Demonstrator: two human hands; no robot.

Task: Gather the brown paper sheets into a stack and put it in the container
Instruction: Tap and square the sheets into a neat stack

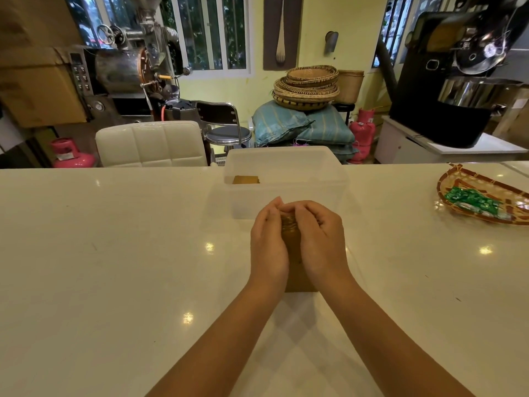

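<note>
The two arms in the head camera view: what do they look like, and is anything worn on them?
Both forearms are bare up to the picture's bottom edge: no sleeve shows. The left hand and the right hand wear no gloves. No watch, bracelet or ring is visible on the parts that face the camera. No marking shows on either arm.

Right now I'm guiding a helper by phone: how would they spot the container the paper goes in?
On the white counter, look to the far edge, straight beyond the two hands. The container is a see-through plastic box with brown paper inside, unlike the woven tray to the right.
</note>
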